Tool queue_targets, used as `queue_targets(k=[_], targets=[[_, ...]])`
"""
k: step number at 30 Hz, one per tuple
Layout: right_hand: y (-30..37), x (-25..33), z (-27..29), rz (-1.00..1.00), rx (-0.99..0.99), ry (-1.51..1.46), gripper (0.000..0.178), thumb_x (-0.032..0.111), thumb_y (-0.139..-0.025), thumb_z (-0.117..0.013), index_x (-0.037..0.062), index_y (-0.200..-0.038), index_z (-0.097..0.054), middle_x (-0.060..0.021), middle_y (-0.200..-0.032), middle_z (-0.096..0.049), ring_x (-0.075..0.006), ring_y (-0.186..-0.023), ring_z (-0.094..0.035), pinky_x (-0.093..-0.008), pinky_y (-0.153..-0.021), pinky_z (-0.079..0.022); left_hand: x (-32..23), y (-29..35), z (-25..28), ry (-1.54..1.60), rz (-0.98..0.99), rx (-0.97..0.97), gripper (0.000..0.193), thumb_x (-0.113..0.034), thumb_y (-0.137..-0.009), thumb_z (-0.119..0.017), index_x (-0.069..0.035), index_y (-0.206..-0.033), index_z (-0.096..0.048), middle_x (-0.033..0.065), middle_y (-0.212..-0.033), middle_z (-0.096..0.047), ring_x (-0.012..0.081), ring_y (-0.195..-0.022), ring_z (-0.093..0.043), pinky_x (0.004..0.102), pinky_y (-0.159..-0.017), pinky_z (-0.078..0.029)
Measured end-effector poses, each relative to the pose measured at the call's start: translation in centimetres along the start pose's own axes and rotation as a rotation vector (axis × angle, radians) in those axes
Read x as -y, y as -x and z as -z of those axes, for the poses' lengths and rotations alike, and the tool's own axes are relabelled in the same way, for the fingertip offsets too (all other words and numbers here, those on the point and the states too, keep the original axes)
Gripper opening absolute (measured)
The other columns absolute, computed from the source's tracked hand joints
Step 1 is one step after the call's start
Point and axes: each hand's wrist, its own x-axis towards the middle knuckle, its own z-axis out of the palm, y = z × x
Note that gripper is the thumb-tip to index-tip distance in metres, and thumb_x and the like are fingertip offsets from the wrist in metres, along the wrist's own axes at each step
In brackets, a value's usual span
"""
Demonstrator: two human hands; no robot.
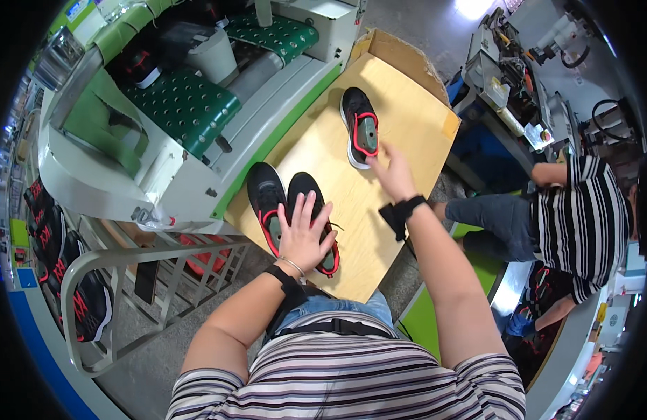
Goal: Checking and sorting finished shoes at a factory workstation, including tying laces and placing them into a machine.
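Observation:
Three black sneakers with red collar trim and pale soles are on a light wooden board (400, 119). My left hand (306, 234) lies with spread fingers over the middle sneaker (304, 185), hiding part of its upper. Just left of it, touching or almost touching, is another sneaker (264, 187), toe pointing away. Farther off, the third sneaker (356, 105) stands upright with a grey-green shoe last (367, 133) inside. At this sneaker's heel is my right hand (395, 175), its thumb and fingers closed about the heel edge.
A machine with a green perforated conveyor belt (190, 115) borders the board's left side. Cardboard (407, 59) edges its far end. A metal rack (155, 269) stands at the lower left, with several sneakers (75, 280) beyond. Another person in a striped shirt (575, 217) works at the right.

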Motion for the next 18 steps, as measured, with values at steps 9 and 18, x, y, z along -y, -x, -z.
queue_targets(k=[9, 18], targets=[[-6.9, -7.4, -5.3, -0.301, -0.073, -0.112, 0.088, 0.019, -0.081, -0.073, 0.0026, -0.154, -0.026, -0.0308, -0.131, -0.060, -0.0441, -0.123, -0.059, -0.0442, -0.105, -0.046, -0.8, -1.1, -0.3, 0.034, 0.003, -0.069, 0.075, -0.036, -0.082, -0.074, -0.016, -0.148, -0.045, 0.0187, -0.155, -0.037, 0.0385, -0.145, -0.033, 0.0675, -0.117, -0.016], [18.3, -3.1, 0.4, -0.259, 0.371, 0.047, 0.085, 0.027, -0.084, -0.078, -0.0005, -0.150, -0.033, -0.0299, -0.137, -0.055, -0.0406, -0.128, -0.056, -0.0421, -0.106, -0.046, -1.0, -0.6, -0.6, 0.098, 0.034, -0.136, 0.082, -0.033, -0.080, -0.076, -0.014, -0.150, -0.037, 0.0180, -0.156, -0.033, 0.0355, -0.143, -0.037, 0.0656, -0.118, -0.016]])
